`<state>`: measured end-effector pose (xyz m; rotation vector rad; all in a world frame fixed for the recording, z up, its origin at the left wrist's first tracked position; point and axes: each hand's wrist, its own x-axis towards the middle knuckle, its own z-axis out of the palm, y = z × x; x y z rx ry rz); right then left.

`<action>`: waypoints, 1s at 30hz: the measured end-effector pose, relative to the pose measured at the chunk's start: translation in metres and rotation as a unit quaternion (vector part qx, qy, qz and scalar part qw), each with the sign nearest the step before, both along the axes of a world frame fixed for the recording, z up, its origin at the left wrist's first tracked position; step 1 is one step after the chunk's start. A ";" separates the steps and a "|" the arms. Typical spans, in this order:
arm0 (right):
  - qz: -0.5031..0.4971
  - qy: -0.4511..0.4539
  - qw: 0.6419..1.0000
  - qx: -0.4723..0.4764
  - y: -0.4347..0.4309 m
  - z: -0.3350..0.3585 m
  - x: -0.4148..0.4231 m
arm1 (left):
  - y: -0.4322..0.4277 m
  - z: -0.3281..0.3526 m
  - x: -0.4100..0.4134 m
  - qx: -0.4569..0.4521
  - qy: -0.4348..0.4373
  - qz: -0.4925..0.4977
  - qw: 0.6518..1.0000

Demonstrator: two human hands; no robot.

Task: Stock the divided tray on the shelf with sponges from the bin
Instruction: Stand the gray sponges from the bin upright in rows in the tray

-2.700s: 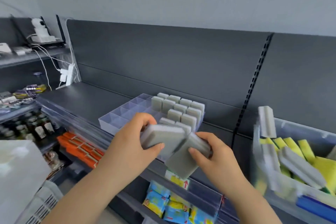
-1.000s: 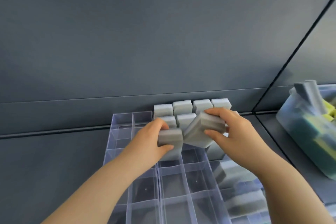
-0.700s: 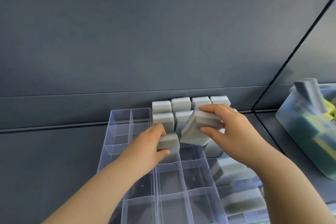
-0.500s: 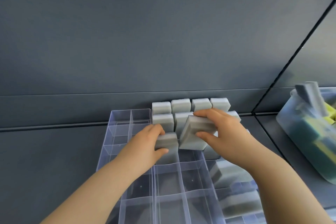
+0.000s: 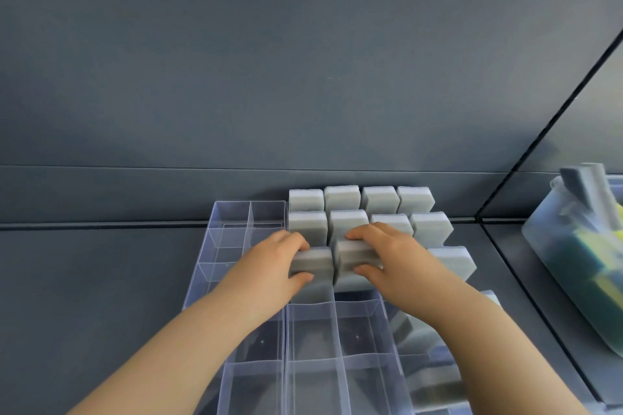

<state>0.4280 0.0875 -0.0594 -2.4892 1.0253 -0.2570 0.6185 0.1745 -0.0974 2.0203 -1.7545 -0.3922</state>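
Spreading beneath both hands, the dark grey shelf [image 5: 101, 280] carries the clear divided tray [image 5: 236, 232], whose bare compartments lie nearer than the fingers and to their left. The clear bin [image 5: 553, 246] of sponges sits well right of the right hand's fingers. Upright grey sponges [image 5: 342, 199] stand in rows just beyond the fingertips. The left hand [image 5: 266, 266] curls fingers and thumb round the left sponge [image 5: 315, 261]. The right hand [image 5: 394, 256] grips the right sponge [image 5: 354, 256] likewise, both sponges side by side, touching, upright in the tray.
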 end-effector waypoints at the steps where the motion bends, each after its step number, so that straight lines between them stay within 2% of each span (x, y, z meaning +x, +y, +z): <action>1: 0.003 0.010 1.000 -0.002 0.000 -0.001 0.001 | 0.000 0.000 0.000 0.000 -0.001 0.001 1.000; 10: 0.005 0.137 0.990 -0.040 -0.005 -0.010 0.008 | -0.001 0.002 -0.003 0.002 -0.009 0.004 1.000; 19: -0.016 0.126 0.991 -0.047 -0.009 -0.008 0.007 | 0.002 0.004 -0.004 0.011 -0.014 0.004 1.000; 25: -0.008 0.162 0.986 -0.047 -0.006 -0.009 0.009 | 0.003 0.008 -0.006 0.013 -0.018 0.002 1.000; 30: -0.005 0.132 0.990 -0.041 -0.004 -0.006 0.005 | 0.004 0.012 -0.006 0.015 -0.042 -0.007 0.999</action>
